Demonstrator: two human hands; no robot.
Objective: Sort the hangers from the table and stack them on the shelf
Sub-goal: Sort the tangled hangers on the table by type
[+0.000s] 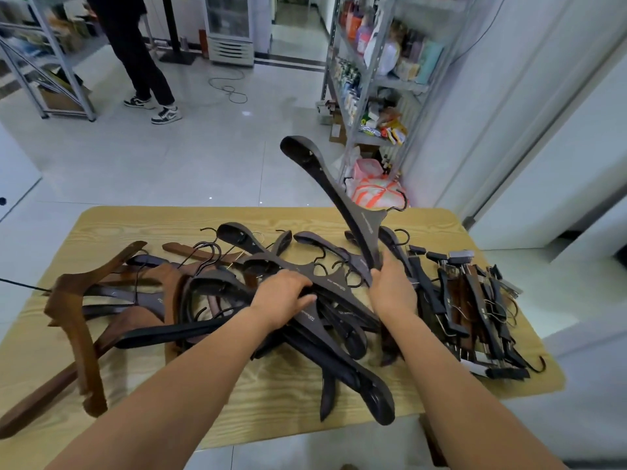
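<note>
- My right hand point(393, 286) gripped the near end of one dark hanger point(339, 195), fingers and thumb clamped round its arm.
- That hanger stood tilted, lifted off the rest; its far end rose up and to the left, above the far edge of the surface point(264, 388), and its hook pointed right.
- My left hand point(283, 295) lay on the heap of dark hangers point(339, 320) in the middle of the surface, fingers bent over one of them and the thumb tucked against its near side.
- The heap was a tangle: arms crossed over one another, black hooks sticking up, and a few hangers reaching to the near edge of the surface.
- To the left lay the brown wooden hangers point(73, 300), some overlapping the dark ones, one long piece jutting past the near left corner.
- To the right sat the clip hangers point(475, 300), bunched side by side in a rough row, just beside my right wrist.
- The surface was pale wood grain with rounded corners, standing on a glossy tiled floor.
- A metal shelf point(369, 79) stood beyond the far right corner, its levels loaded with bottles and packets.
- A pink bag point(373, 189) rested on the floor at the foot of that shelf.
- Far to the left a person point(135, 45) in dark trousers and sneakers stood by another rack, well apart from the surface.
- A loose cable point(230, 86) curled on the floor near that person.
</note>
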